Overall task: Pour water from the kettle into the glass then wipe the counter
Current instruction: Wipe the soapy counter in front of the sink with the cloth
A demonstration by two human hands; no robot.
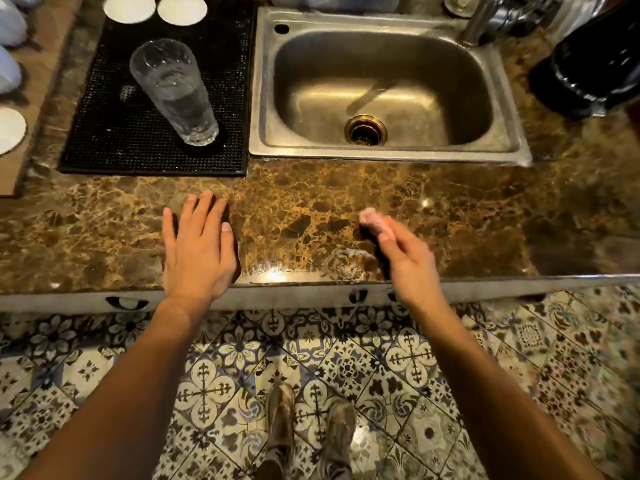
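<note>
A tall clear glass holding water stands on a black rubber mat at the back left. The black kettle sits at the far right, beside the sink. My left hand lies flat on the brown marble counter, fingers spread, holding nothing. My right hand hovers edge-on over the counter's front, fingers stretched out and blurred. A pale smear shows at its fingertips; I cannot tell whether it is a cloth or the fingertips themselves. A small wet patch glistens just left of that hand.
A steel sink with a brass drain fills the back middle, and its tap stands at the back right. White round discs lie behind the mat and along the left edge. Patterned floor tiles and my shoes show below the counter edge.
</note>
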